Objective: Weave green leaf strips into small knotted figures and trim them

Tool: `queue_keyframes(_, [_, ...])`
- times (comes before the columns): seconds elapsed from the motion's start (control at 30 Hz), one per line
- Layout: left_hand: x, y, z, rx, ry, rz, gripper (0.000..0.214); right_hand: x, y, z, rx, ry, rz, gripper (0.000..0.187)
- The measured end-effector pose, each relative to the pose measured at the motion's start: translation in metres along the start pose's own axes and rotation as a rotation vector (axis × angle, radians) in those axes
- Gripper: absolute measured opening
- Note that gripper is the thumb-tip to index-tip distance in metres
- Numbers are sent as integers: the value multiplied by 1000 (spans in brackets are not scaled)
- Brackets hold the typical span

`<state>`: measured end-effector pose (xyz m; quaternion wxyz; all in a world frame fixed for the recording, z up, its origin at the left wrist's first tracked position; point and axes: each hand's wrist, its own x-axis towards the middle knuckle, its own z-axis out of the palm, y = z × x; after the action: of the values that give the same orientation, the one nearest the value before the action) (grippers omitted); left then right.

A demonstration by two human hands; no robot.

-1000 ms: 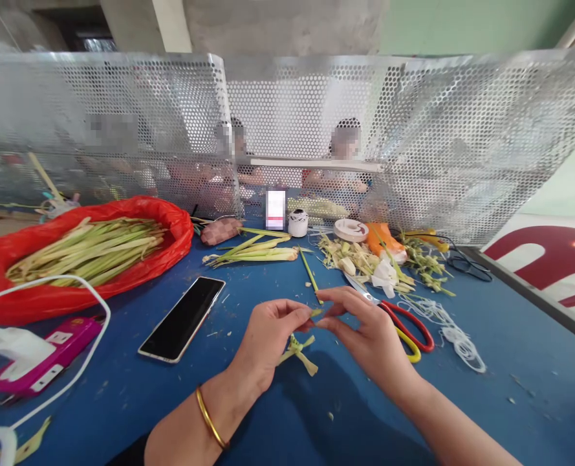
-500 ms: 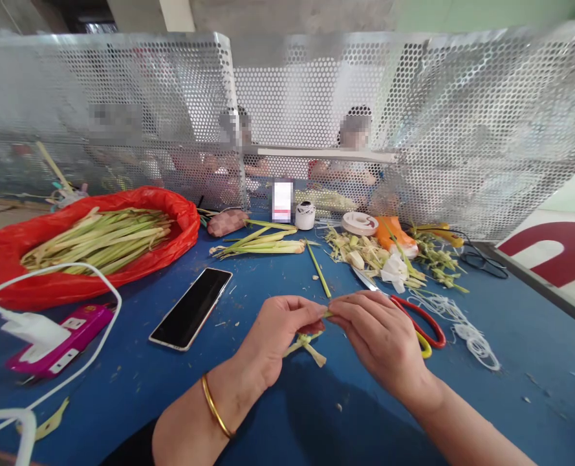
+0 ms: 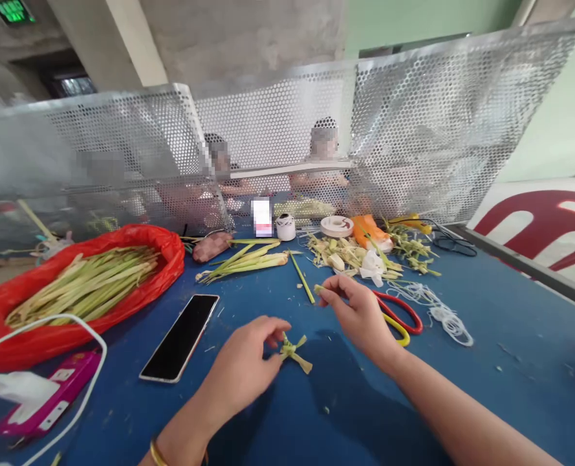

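My left hand (image 3: 241, 366) is low over the blue table (image 3: 486, 388), its fingers pinched on a small knotted leaf piece (image 3: 293, 351) that rests on the table. My right hand (image 3: 358, 314) is raised a little further away and pinches a short bit of leaf strip (image 3: 319, 289) at its fingertips. Red-and-yellow handled scissors (image 3: 400, 316) lie just right of my right hand. A single green strip (image 3: 301, 277) lies on the table beyond my hands.
A red bag (image 3: 136, 288) of green leaf strips sits at left, a black phone (image 3: 180, 337) beside it. A pink power strip (image 3: 47, 400) with white cable is lower left. Leaf scraps (image 3: 345, 254), white string (image 3: 435, 309), tape roll (image 3: 336, 226) lie before a perforated metal screen (image 3: 413, 129); people sit behind.
My hands have parted: the left went down to the table with the knotted piece, the right lifted away with a short torn-off bit. The camera tilted up.
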<state>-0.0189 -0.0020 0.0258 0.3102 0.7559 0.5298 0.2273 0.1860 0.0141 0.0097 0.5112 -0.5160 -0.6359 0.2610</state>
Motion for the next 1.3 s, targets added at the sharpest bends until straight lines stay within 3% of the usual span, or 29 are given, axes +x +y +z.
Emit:
queue_keyframes(0.1, [-5,-5,10,125,-36,-31,39,0,0,4,30,-23,14,18])
queue_keyframes(0.2, [1,-6,18,93,14,-70,21,-1,-1,8,112,-47,54,17])
queue_keyframes(0.37, [4,7,8,-555,117,-280,31,2,-5,4,378,-26,164,23])
queue_keyframes(0.5, [-7,23,2,-793,274,-291,32,4,-4,-2,497,26,220,34])
queue_keyframes(0.67, [-12,33,7,-826,382,-255,28,1,-6,-4,518,-13,217,34])
queue_keyframes(0.83, [-10,35,11,-704,531,-247,32,-8,-24,-4,464,-228,60,25])
queue_keyframes(0.9, [-10,35,14,-651,524,-221,30,-13,-30,-3,431,-298,-13,21])
queue_keyframes(1.0, [-11,35,19,-632,471,-190,27,-18,-34,0,357,-293,-53,21])
queue_keyframes(1.17, [-15,36,25,-746,380,-174,26,-17,-32,0,454,-269,107,22])
queue_keyframes(1.3, [-13,33,25,-875,339,-210,35,-15,-32,1,532,-280,134,22])
